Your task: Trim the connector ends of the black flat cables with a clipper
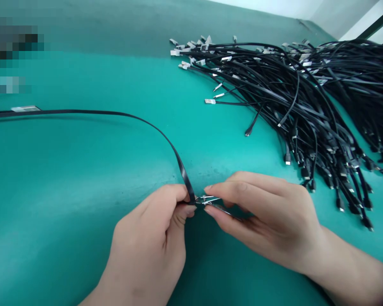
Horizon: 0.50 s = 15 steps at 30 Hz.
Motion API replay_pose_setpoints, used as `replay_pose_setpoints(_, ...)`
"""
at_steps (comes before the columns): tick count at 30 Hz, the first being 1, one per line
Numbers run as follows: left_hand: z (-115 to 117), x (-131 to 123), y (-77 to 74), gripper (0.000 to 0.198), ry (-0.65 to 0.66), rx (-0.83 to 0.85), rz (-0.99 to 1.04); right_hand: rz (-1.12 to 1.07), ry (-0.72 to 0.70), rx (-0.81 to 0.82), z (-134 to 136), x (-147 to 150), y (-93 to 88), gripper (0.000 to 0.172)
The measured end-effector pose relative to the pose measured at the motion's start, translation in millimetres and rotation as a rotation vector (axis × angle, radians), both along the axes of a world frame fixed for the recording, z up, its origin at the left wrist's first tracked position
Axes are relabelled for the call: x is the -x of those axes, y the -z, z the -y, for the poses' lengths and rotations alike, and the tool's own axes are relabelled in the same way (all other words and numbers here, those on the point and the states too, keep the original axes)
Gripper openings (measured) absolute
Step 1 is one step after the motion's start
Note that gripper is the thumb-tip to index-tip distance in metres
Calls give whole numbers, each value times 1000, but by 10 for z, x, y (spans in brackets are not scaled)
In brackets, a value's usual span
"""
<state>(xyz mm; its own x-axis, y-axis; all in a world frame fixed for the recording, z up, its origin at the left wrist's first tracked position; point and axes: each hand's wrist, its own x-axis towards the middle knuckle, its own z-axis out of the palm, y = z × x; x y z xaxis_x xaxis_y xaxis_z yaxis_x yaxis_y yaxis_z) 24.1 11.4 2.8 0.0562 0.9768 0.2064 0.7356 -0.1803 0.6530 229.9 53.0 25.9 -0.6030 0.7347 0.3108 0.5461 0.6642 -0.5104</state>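
A flat black cable [153, 126] arches in from the left side of the view and bends down to my left hand [150, 233]. That hand is closed, thumb and fingers pinching the cable near its end; the tip itself is mostly hidden. From the right, my right hand [268, 216] grips a small shiny metal tool that looks like nail clippers [221, 207] between thumb and fingers. Its jaws are at the cable, right beside my left fingertips. Whether the jaws touch the cable, I cannot tell.
A big heap of black cables [274, 93] with silver USB plugs lies at the upper right, a second heap [364, 76] behind it. On the green table [67, 191], a silver plug [25, 109] lies at the left. The top left corner is pixelated.
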Motion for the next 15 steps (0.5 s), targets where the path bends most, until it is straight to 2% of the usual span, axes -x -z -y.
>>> replay_pose_setpoints(15, 34, -52, -18, 21, -15, -63, -104, 27, 15, 22, 21, 2, -5, 6)
